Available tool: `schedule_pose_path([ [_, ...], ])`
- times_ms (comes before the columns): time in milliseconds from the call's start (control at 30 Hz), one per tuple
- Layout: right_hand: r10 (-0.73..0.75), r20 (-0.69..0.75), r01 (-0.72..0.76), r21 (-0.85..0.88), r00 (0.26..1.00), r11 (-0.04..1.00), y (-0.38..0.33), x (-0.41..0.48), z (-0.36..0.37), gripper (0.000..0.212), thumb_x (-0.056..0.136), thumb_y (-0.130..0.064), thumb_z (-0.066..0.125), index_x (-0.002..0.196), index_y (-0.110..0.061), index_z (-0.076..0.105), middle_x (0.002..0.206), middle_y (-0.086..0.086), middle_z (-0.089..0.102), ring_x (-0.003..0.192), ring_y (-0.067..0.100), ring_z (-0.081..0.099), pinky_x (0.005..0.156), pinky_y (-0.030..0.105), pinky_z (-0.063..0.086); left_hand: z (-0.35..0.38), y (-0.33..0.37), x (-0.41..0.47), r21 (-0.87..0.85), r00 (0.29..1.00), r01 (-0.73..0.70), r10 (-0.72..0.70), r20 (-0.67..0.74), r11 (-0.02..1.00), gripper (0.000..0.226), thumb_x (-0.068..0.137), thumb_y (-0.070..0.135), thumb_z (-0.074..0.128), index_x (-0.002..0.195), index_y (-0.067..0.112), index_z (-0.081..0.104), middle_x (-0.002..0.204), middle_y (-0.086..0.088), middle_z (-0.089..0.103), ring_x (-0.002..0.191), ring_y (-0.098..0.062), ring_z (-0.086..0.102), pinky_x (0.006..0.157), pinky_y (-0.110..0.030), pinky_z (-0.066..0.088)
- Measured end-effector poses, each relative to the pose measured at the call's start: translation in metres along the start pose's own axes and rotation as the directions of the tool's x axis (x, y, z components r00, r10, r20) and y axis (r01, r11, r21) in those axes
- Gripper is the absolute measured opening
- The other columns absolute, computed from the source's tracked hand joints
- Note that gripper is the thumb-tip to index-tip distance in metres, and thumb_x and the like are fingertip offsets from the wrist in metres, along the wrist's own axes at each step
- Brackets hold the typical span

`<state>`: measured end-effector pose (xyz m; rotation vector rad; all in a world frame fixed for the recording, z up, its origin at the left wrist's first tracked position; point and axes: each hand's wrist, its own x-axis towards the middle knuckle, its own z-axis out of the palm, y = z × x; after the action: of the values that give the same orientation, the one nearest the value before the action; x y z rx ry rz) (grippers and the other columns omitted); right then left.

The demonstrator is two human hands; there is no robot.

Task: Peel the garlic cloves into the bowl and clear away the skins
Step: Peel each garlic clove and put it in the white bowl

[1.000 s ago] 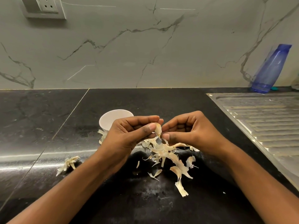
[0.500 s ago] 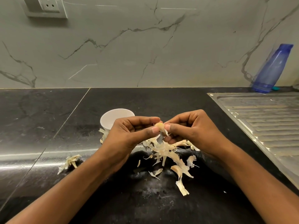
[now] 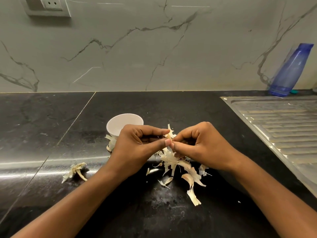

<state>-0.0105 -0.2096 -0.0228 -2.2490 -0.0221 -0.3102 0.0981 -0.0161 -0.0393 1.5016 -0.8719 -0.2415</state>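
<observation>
At the frame's centre, the left hand (image 3: 137,146) and right hand (image 3: 203,145) both pinched one garlic clove (image 3: 169,135), just right of the white bowl (image 3: 120,121). Loose skins (image 3: 181,166) lay below on the black worktop (image 3: 180,109). A slipped pinch could have dropped the clove among them, or flicked skin into the bowl.

Before me lies a glossy black bench (image 3: 42,126), a pale seam slanting across its left part; behind it rises a grey marble wall (image 3: 154,48) with dark veins; a white socket (image 3: 51,4) sits high on my left; a ridged steel drainer (image 3: 283,126) is set into the bench at my right; a blue bottle (image 3: 289,71) leans on the wall behind it, a small teal thing (image 3: 293,91) just beside its base.
</observation>
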Motion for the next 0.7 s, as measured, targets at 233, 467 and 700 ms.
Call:
schedule_pose_path([
  [233, -0.043, 0.015, 0.043, -0.034, 0.999, 0.998, 0.003, 0.0001, -0.0031, 0.013, 0.096, -0.031, 0.079, 0.097, -0.019, 0.085, 0.077, -0.001, 0.079, 0.069, 0.028, 0.075, 0.064, 0.057, 0.06, -0.0033, -0.0009, 0.0022, 0.027, 0.997, -0.052, 0.051, 0.053, 0.998, 0.028, 0.081, 0.01, 0.085, 0.108, 0.002, 0.08, 0.099, -0.006, 0.082, 0.096, -0.025, 0.079, 0.089, -0.043, 0.064],
  [467, -0.128, -0.036, 0.126, -0.049, 0.991, 0.991, 0.0058, -0.0017, 0.0004, 0.008, 0.096, -0.014, 0.078, 0.093, -0.014, 0.085, 0.075, -0.003, 0.078, 0.064, 0.024, 0.074, 0.06, 0.053, 0.06, -0.0034, 0.0006, 0.001, 0.004, 0.996, -0.088, 0.087, 0.034, 0.996, 0.029, 0.079, 0.01, 0.084, 0.107, -0.001, 0.08, 0.097, -0.01, 0.081, 0.093, -0.028, 0.079, 0.087, -0.045, 0.065],
  [700, -0.078, -0.051, 0.081, 0.058, 0.996, 0.995, 0.0024, -0.0024, 0.0013, 0.008, 0.094, -0.016, 0.079, 0.094, -0.01, 0.084, 0.078, 0.0, 0.08, 0.068, 0.023, 0.078, 0.066, 0.049, 0.066, -0.0031, 0.0018, 0.0007, -0.101, 0.998, -0.044, 0.048, 0.032, 0.994, 0.029, 0.078, 0.005, 0.083, 0.106, -0.002, 0.079, 0.097, -0.015, 0.081, 0.092, -0.034, 0.079, 0.086, -0.045, 0.065],
])
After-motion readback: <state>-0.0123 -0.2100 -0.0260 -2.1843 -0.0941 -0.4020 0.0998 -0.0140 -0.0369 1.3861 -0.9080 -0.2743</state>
